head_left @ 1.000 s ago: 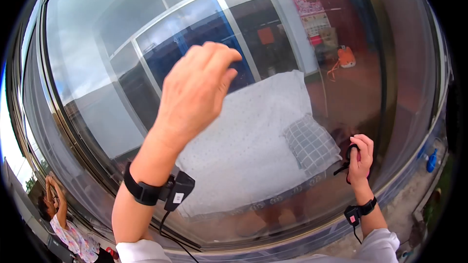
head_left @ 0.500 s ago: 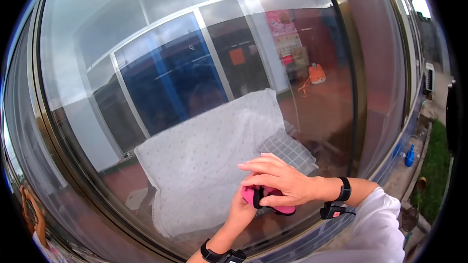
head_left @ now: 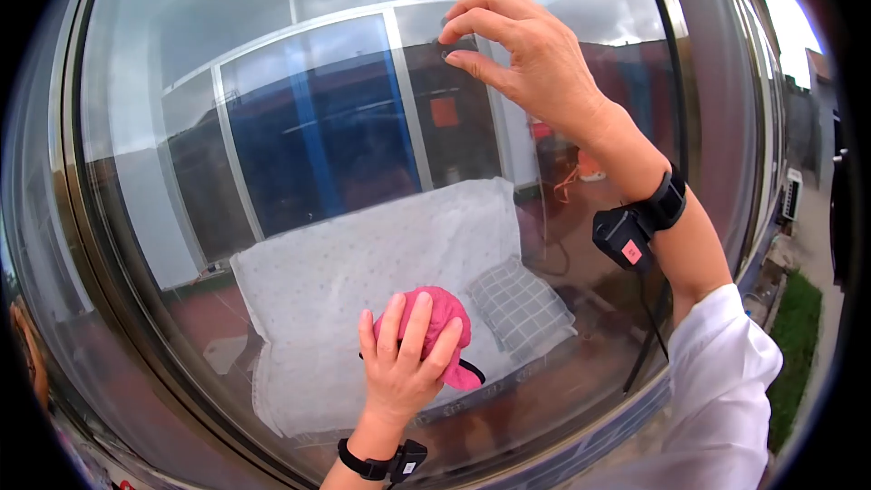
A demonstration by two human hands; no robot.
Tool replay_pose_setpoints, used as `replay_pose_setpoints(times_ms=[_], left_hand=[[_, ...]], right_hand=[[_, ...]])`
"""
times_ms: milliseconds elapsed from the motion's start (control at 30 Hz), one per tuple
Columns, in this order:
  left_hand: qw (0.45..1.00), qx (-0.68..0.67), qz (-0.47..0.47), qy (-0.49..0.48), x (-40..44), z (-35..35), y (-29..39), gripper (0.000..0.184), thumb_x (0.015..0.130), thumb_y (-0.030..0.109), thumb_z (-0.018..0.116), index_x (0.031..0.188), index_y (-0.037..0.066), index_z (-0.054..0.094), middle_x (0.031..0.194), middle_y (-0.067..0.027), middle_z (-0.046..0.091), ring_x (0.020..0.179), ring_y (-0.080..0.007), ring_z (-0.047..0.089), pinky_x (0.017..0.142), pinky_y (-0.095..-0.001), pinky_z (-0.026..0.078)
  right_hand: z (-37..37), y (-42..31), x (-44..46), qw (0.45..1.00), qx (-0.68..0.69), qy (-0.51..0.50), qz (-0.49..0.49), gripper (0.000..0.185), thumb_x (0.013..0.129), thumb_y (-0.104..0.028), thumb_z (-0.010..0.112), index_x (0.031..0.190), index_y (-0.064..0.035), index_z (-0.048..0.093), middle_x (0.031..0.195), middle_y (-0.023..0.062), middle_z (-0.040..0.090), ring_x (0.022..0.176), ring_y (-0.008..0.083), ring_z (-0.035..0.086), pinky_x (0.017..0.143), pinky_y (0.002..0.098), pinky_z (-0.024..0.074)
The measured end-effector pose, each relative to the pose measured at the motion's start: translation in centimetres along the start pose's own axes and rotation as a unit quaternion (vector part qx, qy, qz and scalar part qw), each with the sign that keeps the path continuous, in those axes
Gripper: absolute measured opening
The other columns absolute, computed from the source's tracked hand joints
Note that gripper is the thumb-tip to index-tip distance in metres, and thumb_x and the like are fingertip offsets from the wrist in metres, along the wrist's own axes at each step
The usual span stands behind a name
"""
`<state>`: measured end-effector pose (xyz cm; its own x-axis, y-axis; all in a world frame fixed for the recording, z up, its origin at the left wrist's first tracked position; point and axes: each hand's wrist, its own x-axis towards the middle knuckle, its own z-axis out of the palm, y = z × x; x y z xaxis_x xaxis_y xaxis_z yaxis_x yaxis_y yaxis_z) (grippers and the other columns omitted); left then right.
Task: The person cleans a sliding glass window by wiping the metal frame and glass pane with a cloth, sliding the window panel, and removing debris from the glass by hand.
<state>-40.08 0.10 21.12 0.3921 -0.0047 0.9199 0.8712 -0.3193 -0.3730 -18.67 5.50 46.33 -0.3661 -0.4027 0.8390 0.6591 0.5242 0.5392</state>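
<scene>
My left hand (head_left: pixel 404 358) has its fingers spread over a bunched pink cloth (head_left: pixel 449 319) with black edging, held in front of the large glass pane (head_left: pixel 318 145). Raised at the upper right, my right hand (head_left: pixel 531 59) has curved fingers with the thumb held apart from them, close to the glass. A dark patch shows between its fingertips, too unclear to tell from a reflection. Black straps with small boxes are on both wrists.
Behind the glass are a sofa with a pale cover (head_left: pixel 318 308) and a checked cushion (head_left: pixel 522 304). A metal window frame (head_left: pixel 82 218) runs down the left. Grass (head_left: pixel 798 354) lies outside at the right. Part of another person's arm (head_left: pixel 32 354) shows at the left edge.
The pink cloth has passed from my right hand to my left, which has come down from its raised position. My right hand has moved up across the glass. The view has turned right.
</scene>
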Motion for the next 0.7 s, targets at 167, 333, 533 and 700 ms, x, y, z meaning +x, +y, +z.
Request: replay_pose_setpoints(times_ms=[167, 333, 533, 700], left_hand=[[1.000, -0.009, 0.005, 0.013, -0.4, 0.6, -0.1, 0.033, 0.082, 0.027, 0.063, 0.115, 0.025, 0.056, 0.130, -0.0123, 0.051, 0.120, -0.0368, 0.047, 0.104, -0.0556, 0.028], [1.000, -0.012, 0.007, 0.018, -0.4, 0.6, 0.2, 0.031, 0.083, 0.029, 0.062, 0.113, 0.026, 0.058, 0.129, -0.0113, 0.051, 0.119, -0.0359, 0.048, 0.104, -0.0554, 0.029], [1.000, -0.013, 0.006, 0.014, -0.3, 0.5, 0.1, 0.029, 0.083, 0.031, 0.061, 0.112, 0.028, 0.058, 0.128, -0.0094, 0.052, 0.117, -0.0339, 0.050, 0.105, -0.0545, 0.028], [1.000, -0.013, 0.007, 0.013, -0.4, 0.6, 0.1, 0.029, 0.084, 0.031, 0.061, 0.113, 0.028, 0.058, 0.128, -0.0090, 0.052, 0.116, -0.0336, 0.050, 0.105, -0.0540, 0.029]], right_hand=[[-0.2, -0.6, 1.1, 0.999, -0.006, -0.042, -0.004, 0.009, 0.078, -0.017, 0.070, 0.085, -0.0132, 0.067, 0.091, -0.0015, 0.063, 0.083, 0.0198, 0.059, 0.068, 0.0322, 0.0496], [0.5, -0.5, -0.5, 0.999, 0.011, 0.030, -0.025, 0.008, 0.077, -0.010, 0.069, 0.084, -0.0100, 0.067, 0.089, 0.0001, 0.064, 0.079, 0.0212, 0.060, 0.068, 0.0319, 0.0499], [-0.5, -0.7, -0.3, 0.999, 0.025, -0.015, -0.029, 0.009, 0.075, -0.005, 0.069, 0.084, -0.0062, 0.065, 0.094, 0.0027, 0.065, 0.081, 0.0226, 0.061, 0.070, 0.0314, 0.0506], [0.1, -0.7, -1.1, 0.999, 0.022, -0.007, -0.040, 0.011, 0.076, -0.005, 0.069, 0.086, -0.0064, 0.066, 0.095, 0.0032, 0.066, 0.083, 0.0231, 0.061, 0.070, 0.0309, 0.0510]])
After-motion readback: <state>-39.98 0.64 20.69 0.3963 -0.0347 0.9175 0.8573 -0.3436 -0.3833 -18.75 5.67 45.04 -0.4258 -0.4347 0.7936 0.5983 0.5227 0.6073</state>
